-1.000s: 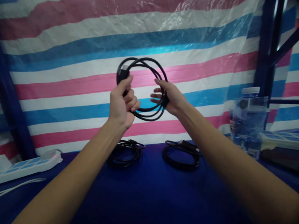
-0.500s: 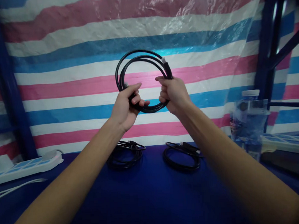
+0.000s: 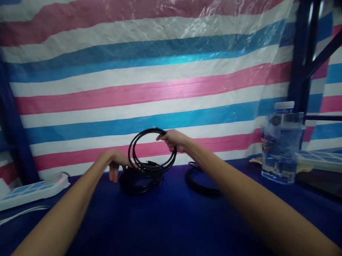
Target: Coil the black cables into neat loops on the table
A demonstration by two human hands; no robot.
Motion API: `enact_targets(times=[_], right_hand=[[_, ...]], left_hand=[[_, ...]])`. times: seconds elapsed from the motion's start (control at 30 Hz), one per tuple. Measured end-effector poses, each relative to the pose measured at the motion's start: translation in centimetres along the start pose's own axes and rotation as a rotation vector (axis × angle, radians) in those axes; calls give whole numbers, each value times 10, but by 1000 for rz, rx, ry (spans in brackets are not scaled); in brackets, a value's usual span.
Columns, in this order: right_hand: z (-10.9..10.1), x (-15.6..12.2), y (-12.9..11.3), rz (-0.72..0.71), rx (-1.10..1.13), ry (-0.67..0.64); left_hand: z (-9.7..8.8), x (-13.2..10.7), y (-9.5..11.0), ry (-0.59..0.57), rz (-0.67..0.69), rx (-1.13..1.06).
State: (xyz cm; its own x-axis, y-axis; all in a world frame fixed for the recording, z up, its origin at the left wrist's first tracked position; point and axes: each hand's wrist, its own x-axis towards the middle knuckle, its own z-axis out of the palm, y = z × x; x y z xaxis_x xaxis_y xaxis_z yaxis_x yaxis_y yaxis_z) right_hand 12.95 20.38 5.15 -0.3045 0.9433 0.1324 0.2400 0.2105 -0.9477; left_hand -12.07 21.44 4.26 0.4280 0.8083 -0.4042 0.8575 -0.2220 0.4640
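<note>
My right hand (image 3: 176, 140) is closed around the right side of a coiled black cable (image 3: 132, 142), holding it upright and tilted above the table. Its lower loops overlap a second coiled black cable (image 3: 141, 189) lying on the tabletop. Beside that lying coil, at its left, my left hand (image 3: 117, 163) hangs bent at the wrist. Some of its fingers point down, apart from the rest; the others are partly hidden behind the cable loops. A third black cable coil (image 3: 201, 186) lies to the right, partly covered by my right forearm.
The blue tabletop (image 3: 153, 232) runs up to a striped plastic sheet (image 3: 157, 92). On the right stand a clear water bottle (image 3: 279, 149), a power strip (image 3: 327, 162) and a dark flat object (image 3: 325, 185). Another power strip (image 3: 28, 193) and white cords (image 3: 19, 215) lie left.
My right hand has lowered the held coil, moving left over the left-hand cable on the table. My left hand has let go of the held coil and dropped left beside the lying one.
</note>
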Motion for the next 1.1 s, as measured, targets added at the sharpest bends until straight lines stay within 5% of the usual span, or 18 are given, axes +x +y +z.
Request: enact_targets(times=[0.1, 0.2, 0.53, 0.63, 0.77, 0.9, 1.1], right_hand=[[36, 10, 34, 91, -161, 9], [59, 14, 58, 133, -335, 34], [70, 19, 58, 30, -478, 146], [72, 19, 63, 11, -469, 153], [74, 21, 64, -72, -478, 178], [77, 21, 63, -192, -452, 217], [79, 20, 57, -287, -291, 180]], left_hand=[[9, 13, -6, -164, -46, -93], [15, 9, -13, -152, -11, -160], [10, -3, -56, -38, 18, -539], [5, -8, -49, 28, 44, -443], [5, -2, -21, 107, -152, -162], [7, 7, -4, 103, -263, -119], [-8, -12, 5, 211, -225, -98]])
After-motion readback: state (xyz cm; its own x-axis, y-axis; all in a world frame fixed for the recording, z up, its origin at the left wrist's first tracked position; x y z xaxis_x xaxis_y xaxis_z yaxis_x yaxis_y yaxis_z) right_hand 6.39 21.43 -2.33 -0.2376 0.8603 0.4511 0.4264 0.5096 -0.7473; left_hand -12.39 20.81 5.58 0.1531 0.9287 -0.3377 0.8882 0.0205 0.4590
